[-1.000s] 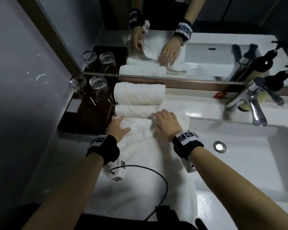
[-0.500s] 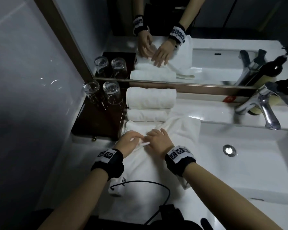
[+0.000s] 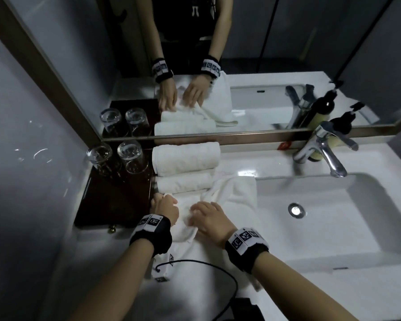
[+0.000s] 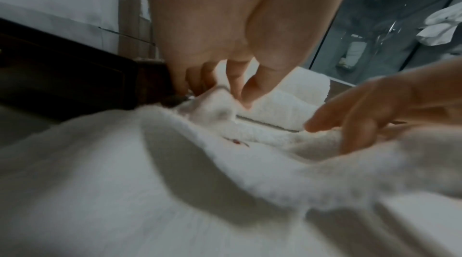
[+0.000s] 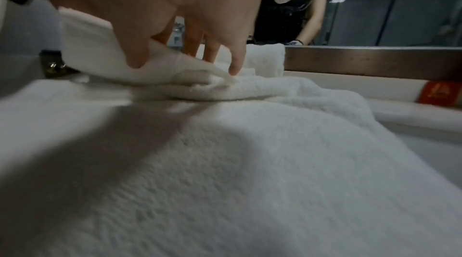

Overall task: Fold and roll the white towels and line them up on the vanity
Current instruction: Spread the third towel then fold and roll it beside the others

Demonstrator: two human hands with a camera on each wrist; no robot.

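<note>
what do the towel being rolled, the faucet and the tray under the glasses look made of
Towel: white looped terry, probably cotton; nubby pile shows. Faucet: polished metal, likely chrome; mirror-bright highlights. Tray: dark glossy wood or wood-look finish; which, I cannot tell.

A bathroom: a white vanity [image 3: 276, 167] with a sunken basin [image 3: 329, 218], chrome tap [image 3: 322, 149], framed wall mirror [image 3: 241, 66], pump bottles [image 3: 320, 114] and upturned glasses [image 3: 116, 156] along its back edge.
</note>
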